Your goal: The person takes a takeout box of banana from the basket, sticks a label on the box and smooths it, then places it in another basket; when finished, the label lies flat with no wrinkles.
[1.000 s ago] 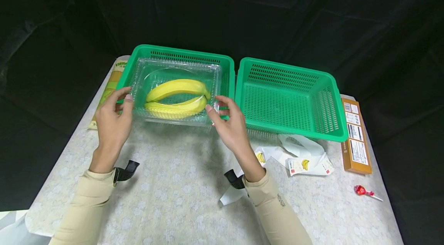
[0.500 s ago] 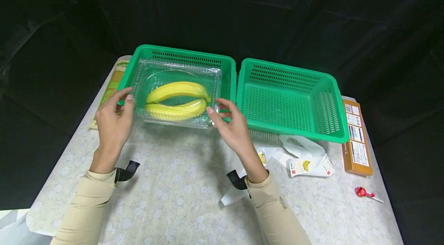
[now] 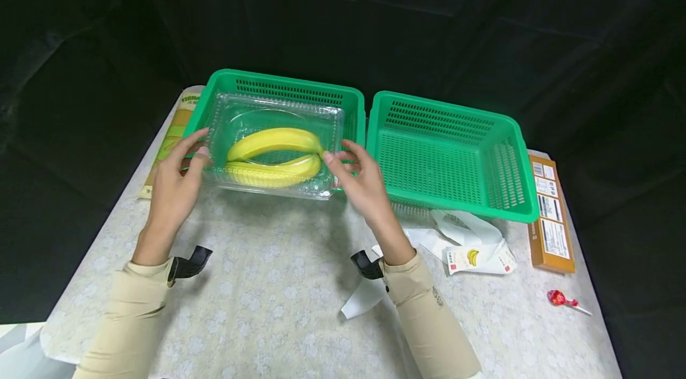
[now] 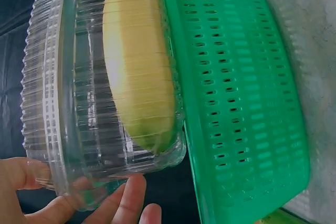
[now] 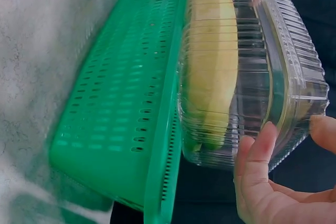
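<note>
A clear plastic clamshell box [image 3: 230, 120] with bananas [image 3: 276, 139] inside is over the left green basket [image 3: 292, 82], its near edge overlapping the basket's front rim in the head view. My left hand [image 3: 174, 188] grips the box's left end, thumb and fingers about its corner. At the opposite end my right hand [image 3: 364, 185] pinches the side, with the thumb on the lid and fingers below, as the right wrist view shows. Both wrist views place the box's ribbed bottom [image 5: 210, 150] right at the basket rim [image 5: 160, 182].
Right of the box stands a second green basket [image 3: 429, 158]. White paper strips with banana pictures [image 3: 479, 257] lie before it. An orange-brown carton [image 3: 551, 212] and a red lollipop [image 3: 557, 297] are at the right. A green-and-yellow package [image 3: 172, 134] lies beside the left basket.
The box stays over the left basket with hardly any shift. My right hand has moved slightly up along the box's right side, and my left fingers have moved a little up along the left edge.
</note>
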The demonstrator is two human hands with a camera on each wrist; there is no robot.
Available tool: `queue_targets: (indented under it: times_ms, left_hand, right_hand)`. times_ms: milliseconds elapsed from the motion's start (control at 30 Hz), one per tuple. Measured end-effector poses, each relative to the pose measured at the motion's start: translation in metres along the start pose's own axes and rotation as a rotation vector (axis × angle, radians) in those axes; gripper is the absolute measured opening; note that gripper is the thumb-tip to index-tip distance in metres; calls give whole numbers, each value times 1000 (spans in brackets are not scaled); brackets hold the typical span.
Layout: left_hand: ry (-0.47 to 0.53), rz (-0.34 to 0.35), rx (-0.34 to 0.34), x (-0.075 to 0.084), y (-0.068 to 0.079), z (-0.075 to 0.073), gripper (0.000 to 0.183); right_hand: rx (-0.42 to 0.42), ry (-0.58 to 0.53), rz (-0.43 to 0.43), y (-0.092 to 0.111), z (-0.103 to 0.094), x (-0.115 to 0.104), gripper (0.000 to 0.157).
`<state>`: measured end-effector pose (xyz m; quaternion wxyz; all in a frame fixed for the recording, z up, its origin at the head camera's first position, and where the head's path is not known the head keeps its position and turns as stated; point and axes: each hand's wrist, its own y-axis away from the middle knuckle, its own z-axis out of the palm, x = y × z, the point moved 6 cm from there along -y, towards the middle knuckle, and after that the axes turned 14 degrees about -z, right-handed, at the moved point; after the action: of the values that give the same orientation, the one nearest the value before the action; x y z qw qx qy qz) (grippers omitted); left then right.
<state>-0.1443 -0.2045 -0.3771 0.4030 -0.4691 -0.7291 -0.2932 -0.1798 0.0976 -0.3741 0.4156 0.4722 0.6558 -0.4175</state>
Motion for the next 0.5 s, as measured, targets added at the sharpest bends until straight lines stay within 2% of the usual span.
queue_targets:
  times_ms: [100, 233, 500]
  left_hand:
    - [22, -22, 3, -2, 2, -2, 40]
    - [47, -16, 37, -3, 5, -5, 39]
    - [72, 2, 52, -2, 6, -3, 37]
  right_hand:
    - [1, 25, -4, 4, -1, -2, 68]
    - [1, 39, -4, 11, -4, -3, 67]
    - [-5, -26, -14, 15, -3, 1, 67]
